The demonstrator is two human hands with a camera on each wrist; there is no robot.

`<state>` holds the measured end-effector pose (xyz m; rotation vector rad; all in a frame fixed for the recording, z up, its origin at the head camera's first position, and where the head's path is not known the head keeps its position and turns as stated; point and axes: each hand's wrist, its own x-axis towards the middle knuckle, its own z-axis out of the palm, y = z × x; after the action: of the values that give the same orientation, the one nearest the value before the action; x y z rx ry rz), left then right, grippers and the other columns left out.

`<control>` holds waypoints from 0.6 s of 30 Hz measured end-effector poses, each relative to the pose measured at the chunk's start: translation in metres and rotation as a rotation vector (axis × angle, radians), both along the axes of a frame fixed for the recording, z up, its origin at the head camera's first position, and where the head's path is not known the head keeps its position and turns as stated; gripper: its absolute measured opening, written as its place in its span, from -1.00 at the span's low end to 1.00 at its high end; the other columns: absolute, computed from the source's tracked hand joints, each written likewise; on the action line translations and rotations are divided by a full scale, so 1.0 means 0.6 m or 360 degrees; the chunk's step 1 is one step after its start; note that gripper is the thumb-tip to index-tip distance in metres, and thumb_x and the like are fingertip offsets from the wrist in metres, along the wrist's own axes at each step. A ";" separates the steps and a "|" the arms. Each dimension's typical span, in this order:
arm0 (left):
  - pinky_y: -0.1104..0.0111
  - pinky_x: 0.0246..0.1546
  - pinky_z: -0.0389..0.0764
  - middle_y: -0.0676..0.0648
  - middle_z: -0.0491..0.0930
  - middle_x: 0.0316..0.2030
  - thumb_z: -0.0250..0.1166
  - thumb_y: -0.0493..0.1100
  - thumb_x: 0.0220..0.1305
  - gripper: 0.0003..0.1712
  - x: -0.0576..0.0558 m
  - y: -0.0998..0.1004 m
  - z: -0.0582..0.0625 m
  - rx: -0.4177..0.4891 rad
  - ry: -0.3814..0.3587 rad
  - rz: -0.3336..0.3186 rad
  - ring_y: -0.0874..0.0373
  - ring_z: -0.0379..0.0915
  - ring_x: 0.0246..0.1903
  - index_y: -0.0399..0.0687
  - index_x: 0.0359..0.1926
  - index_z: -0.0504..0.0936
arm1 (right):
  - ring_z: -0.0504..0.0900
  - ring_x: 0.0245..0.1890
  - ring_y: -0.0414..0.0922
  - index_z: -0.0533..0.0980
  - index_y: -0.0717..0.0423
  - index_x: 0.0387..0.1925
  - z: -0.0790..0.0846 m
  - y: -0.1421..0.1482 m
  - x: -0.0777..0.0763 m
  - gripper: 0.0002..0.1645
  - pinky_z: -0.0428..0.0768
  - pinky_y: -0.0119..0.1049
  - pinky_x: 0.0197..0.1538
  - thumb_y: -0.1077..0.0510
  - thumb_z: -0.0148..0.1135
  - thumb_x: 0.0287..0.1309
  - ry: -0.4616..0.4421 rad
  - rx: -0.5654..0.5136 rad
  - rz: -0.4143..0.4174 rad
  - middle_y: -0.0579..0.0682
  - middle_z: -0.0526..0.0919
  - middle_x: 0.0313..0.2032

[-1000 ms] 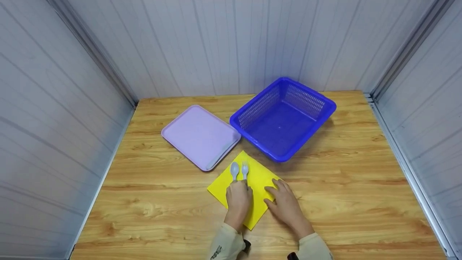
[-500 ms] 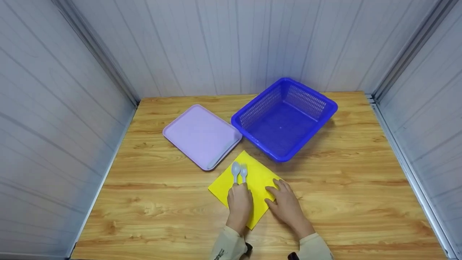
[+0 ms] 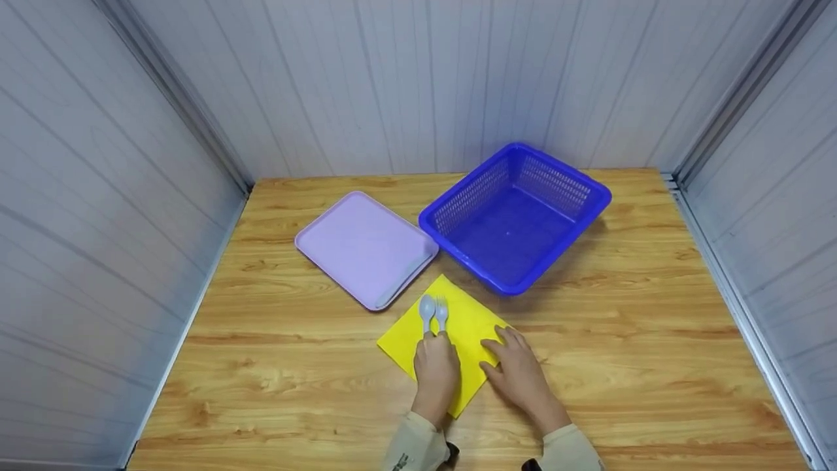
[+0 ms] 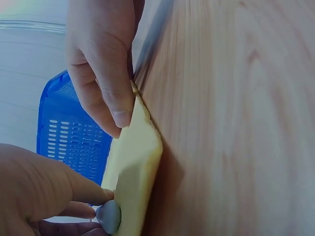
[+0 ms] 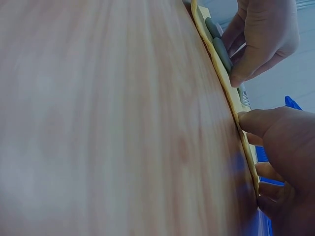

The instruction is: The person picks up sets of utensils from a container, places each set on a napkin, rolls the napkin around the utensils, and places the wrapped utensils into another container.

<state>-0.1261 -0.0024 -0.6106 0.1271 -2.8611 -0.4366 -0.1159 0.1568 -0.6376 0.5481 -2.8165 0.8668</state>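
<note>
A folded yellow napkin [image 3: 467, 327] lies as a diamond on the wooden table. On it, side by side, are a light grey spoon [image 3: 427, 307] and a light grey fork [image 3: 442, 312], heads pointing away from me. My left hand [image 3: 437, 371] pinches their handles, most of which it hides in the head view; in the right wrist view the handles [image 5: 222, 54] show under its fingers. My right hand [image 3: 520, 373] rests on the napkin's right edge with fingers spread. The right wrist view shows its thumb and fingers touching that edge [image 5: 236, 110].
A pale purple tray [image 3: 359, 245] lies behind the napkin to the left, a strip of bluish grey along its right edge. Its corner is by a blue plastic basket [image 3: 516, 235] with perforated walls. White panels [image 3: 405, 85] enclose the table at the back and both sides.
The fork has shifted left, up against the spoon, and both have slid slightly toward me with my left hand. My right hand stays in place on the napkin.
</note>
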 end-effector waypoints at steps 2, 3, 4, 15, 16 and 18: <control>0.27 -0.63 0.44 -0.11 0.40 -0.59 0.31 -0.23 -0.03 -0.85 0.002 0.001 -0.001 0.0013 0.0015 -0.0003 0.04 0.36 -0.62 -0.26 -0.45 0.63 | 0.18 0.13 0.22 0.52 0.11 -0.09 0.000 0.000 0.001 -0.56 0.12 0.11 0.09 0.05 0.29 -0.08 -0.0001 -0.0014 -0.0001 0.25 0.32 0.10; 0.27 -0.63 0.44 -0.11 0.39 -0.59 0.31 -0.23 -0.03 -0.86 0.003 0.001 -0.001 0.0022 0.0024 -0.0005 0.05 0.36 -0.61 -0.26 -0.45 0.62 | 0.18 0.14 0.22 0.51 0.11 -0.09 0.000 0.000 0.001 -0.55 0.12 0.11 0.10 0.06 0.29 -0.08 -0.0001 -0.0022 -0.0001 0.25 0.32 0.10; 0.27 -0.62 0.44 -0.10 0.39 -0.58 0.31 -0.23 -0.03 -0.86 0.003 0.001 -0.001 0.0033 0.0036 -0.0007 0.05 0.35 -0.61 -0.25 -0.44 0.62 | 0.18 0.14 0.22 0.51 0.12 -0.09 0.001 0.001 0.001 -0.55 0.11 0.11 0.10 0.06 0.29 -0.08 0.0002 -0.0028 0.0001 0.26 0.32 0.10; 0.26 -0.68 0.41 -0.05 0.49 -0.57 0.28 -0.11 0.00 -0.80 -0.016 -0.039 0.018 0.0132 0.0185 -0.0104 0.08 0.39 -0.63 -0.13 -0.36 0.65 | 0.18 0.15 0.17 0.51 0.09 -0.07 -0.006 0.003 -0.003 -0.54 0.12 0.05 0.13 0.02 0.28 -0.06 -0.0020 0.0020 -0.0001 0.22 0.32 0.11; 0.25 -0.69 0.41 -0.05 0.50 -0.57 0.27 -0.11 0.02 -0.81 -0.023 -0.049 0.020 0.0144 0.0184 -0.0095 0.07 0.40 -0.63 -0.13 -0.37 0.65 | 0.17 0.16 0.17 0.51 0.09 -0.07 -0.006 0.002 -0.003 -0.54 0.11 0.04 0.13 0.02 0.28 -0.06 -0.0028 0.0016 -0.0001 0.22 0.32 0.12; 0.22 -0.69 0.41 -0.05 0.50 -0.57 0.24 -0.11 0.03 -0.81 -0.040 -0.069 0.022 0.0163 0.0182 -0.0063 0.03 0.43 -0.63 -0.13 -0.39 0.66 | 0.17 0.16 0.15 0.50 0.08 -0.06 -0.006 0.002 -0.003 -0.54 0.11 0.03 0.14 0.01 0.27 -0.05 -0.0042 0.0023 -0.0004 0.22 0.31 0.12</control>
<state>-0.1499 -0.0439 -0.5971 0.0614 -2.7335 -0.5796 -0.1180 0.1582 -0.6412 0.5389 -2.8485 0.8604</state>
